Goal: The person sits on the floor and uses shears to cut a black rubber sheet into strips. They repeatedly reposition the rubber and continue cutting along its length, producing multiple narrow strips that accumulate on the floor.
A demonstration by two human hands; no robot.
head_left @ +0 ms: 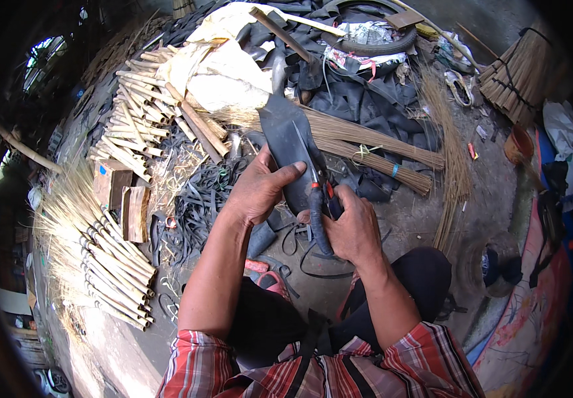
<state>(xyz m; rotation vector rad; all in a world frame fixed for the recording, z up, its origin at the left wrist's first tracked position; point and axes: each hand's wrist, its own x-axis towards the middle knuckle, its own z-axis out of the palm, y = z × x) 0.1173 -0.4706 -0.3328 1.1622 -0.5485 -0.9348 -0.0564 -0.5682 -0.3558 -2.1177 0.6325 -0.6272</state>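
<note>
My left hand (pixel 260 189) is closed on a long piece of black rubber sheet (pixel 283 126), its thumb pressed on top. In my right hand (pixel 353 225) is a pair of scissors (pixel 314 192) with dark wrapped handles and red near the pivot. The blades lie over the rubber sheet and point away from me. Part of the right hand's grip is hidden behind the handles. Below the scissors, thin black rubber strips (pixel 326 273) hang or lie near my feet.
At left are stacked bamboo tubes (pixel 130 119), finished hand brooms (pixel 111 272), a wooden block (pixel 135 213) and a heap of rubber strips (pixel 207 205). Ahead lie broom-stick bundles (pixel 379 142), rubber scraps (pixel 373 99) and a tyre (pixel 379 48). A large broom bundle (pixel 515 73) stands far right.
</note>
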